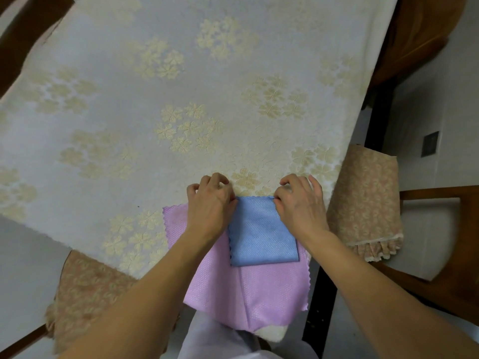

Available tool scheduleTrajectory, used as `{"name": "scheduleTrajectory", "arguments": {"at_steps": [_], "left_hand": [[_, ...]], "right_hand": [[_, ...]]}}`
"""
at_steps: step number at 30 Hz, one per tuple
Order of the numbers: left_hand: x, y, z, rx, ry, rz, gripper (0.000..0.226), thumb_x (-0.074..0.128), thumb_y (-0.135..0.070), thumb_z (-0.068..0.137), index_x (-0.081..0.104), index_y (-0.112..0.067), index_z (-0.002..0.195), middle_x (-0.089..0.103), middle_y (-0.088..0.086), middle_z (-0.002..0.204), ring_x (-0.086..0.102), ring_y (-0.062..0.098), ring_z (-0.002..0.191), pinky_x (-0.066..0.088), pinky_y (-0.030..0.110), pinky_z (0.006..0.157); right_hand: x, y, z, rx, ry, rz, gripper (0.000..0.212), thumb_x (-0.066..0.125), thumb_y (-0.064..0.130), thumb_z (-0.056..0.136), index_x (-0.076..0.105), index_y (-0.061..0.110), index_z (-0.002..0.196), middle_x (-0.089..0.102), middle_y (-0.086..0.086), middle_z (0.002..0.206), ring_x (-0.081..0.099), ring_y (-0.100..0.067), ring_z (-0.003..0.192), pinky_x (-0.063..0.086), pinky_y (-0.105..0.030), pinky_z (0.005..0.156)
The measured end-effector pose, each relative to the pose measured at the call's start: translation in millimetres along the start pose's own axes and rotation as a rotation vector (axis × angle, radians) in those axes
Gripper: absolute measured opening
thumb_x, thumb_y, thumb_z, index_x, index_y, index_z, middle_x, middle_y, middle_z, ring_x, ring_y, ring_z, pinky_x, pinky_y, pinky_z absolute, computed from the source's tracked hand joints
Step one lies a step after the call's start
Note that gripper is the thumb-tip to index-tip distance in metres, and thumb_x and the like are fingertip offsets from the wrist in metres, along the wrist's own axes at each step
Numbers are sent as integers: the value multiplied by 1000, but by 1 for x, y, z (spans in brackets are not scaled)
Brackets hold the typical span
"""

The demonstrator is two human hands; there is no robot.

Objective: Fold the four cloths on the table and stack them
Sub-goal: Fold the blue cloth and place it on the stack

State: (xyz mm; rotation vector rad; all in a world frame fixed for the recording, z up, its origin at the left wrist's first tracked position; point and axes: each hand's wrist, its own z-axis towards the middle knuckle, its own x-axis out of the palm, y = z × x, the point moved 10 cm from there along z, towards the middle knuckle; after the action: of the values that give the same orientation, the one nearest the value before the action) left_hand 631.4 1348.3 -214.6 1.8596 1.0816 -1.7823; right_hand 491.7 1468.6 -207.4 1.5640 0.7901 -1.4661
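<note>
A: What sits at the left edge?

B: A chair with a floral seat cover [85, 288] is tucked under the near left side of the worktop [129, 112], which wears a pale tablecloth patterned with cream flower clusters. A dark wooden chair back [23, 29] shows at the far left corner.

A: And moving in toward the middle?

B: The pink cloth [254, 288] lies spread flat at the near edge of the worktop, its near part hanging over the edge toward the person. The left hand [210, 203] rests above its far left part, fingers curled, thumb and fingertips pinching the far left corner of the blue cloth [261, 234].

A: Where is the blue one exactly?

B: It lies folded into a smaller rectangle on top of the pink cloth, toward the pink cloth's far right part, with its zigzag edges at the far side and left side.

A: The other hand?

B: The right hand [300, 206] grips the blue cloth's far right corner, fingers bent, pinching it against the worktop. Both forearms reach in from the near side.

A: Anything further right?

B: A second chair with a floral cover and frilled hem [363, 200] stands just beside the worktop's right edge, and a wooden chair frame [438, 229] is beyond it.
</note>
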Motion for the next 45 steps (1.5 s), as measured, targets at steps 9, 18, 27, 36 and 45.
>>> {"name": "scheduleTrajectory", "arguments": {"at_steps": [9, 18, 27, 36, 45], "left_hand": [[-7, -1, -17, 42, -133, -12, 12, 70, -26, 85, 65, -21, 94, 59, 0, 112, 55, 21, 99, 39, 45, 91], [-10, -12, 4, 181, 47, 93, 24, 65, -33, 81, 68, -21, 102, 56, 1, 122, 52, 23, 110, 33, 49, 99], [5, -22, 18, 263, 164, 72, 21, 61, -31, 80, 66, -17, 94, 53, 2, 121, 49, 22, 112, 32, 46, 100], [3, -24, 25, 232, 155, 13, 12, 61, -23, 79, 66, -14, 85, 54, 2, 116, 49, 22, 109, 28, 46, 100], [-9, -28, 7, 156, -68, 14, 41, 59, -17, 84, 58, -11, 124, 51, 12, 138, 47, 29, 126, 33, 47, 106]], "right_hand": [[-1, 0, -5, -12, 25, 15, 15, 71, 21, 84, 72, 19, 99, 59, -2, 111, 58, -22, 102, 32, -48, 111], [2, 1, 3, -50, 154, -23, 17, 73, 21, 75, 71, 19, 92, 57, -5, 116, 55, -25, 109, 32, -48, 108], [11, 6, 15, -67, 337, -107, 29, 57, 35, 80, 61, 15, 100, 47, -5, 108, 45, -24, 101, 35, -42, 102], [12, 2, 19, -66, 332, -86, 16, 56, 29, 84, 62, 15, 92, 47, 0, 101, 44, -20, 95, 38, -39, 96], [-10, 3, 8, 22, 21, 82, 33, 58, 17, 87, 63, 5, 116, 58, -14, 125, 55, -32, 114, 45, -44, 101]]}}
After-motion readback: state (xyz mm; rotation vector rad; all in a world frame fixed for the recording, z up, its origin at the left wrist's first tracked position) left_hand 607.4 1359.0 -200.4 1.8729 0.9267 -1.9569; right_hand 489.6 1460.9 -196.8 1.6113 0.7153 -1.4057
